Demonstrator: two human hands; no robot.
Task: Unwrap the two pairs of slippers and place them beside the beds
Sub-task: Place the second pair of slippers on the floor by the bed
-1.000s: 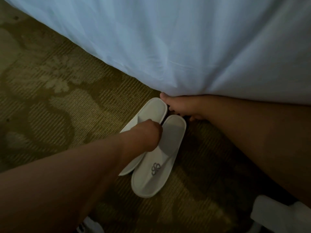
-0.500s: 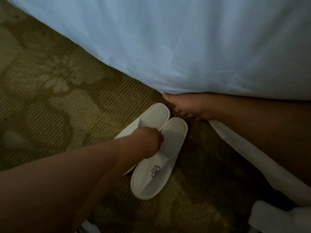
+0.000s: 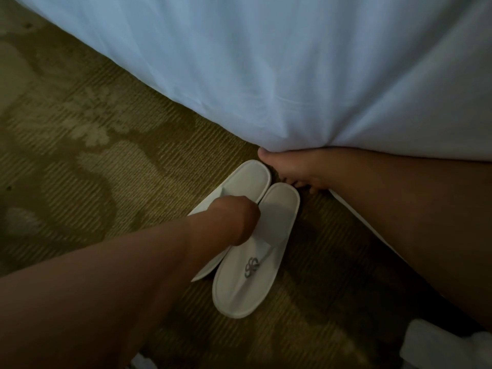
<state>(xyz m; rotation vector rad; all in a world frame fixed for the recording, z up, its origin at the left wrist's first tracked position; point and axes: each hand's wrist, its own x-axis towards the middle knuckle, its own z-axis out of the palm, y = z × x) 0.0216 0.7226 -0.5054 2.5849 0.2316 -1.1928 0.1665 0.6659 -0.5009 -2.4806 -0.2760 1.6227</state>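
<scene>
We are setting one slipper pair (image 3: 255, 235) beside the bed (image 3: 266, 75): left hand (image 3: 234, 222) fingers hidden, grip untellable; right hand (image 3: 295, 169) loosely spread; next, release both.

Dim room, soft grainy focus, wide-angle bend at edges, deep shadows lower right

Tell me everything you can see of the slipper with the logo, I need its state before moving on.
The slipper with the logo is white, looks like soft fabric, unwrapped, lying flat on the patterned carpet close to the white bed cover. A grey emblem marks its insole. It lies diagonally, side by side with the other slipper. The left hand rests over its strap area; the right hand is beside its far end, contact unclear.
</scene>
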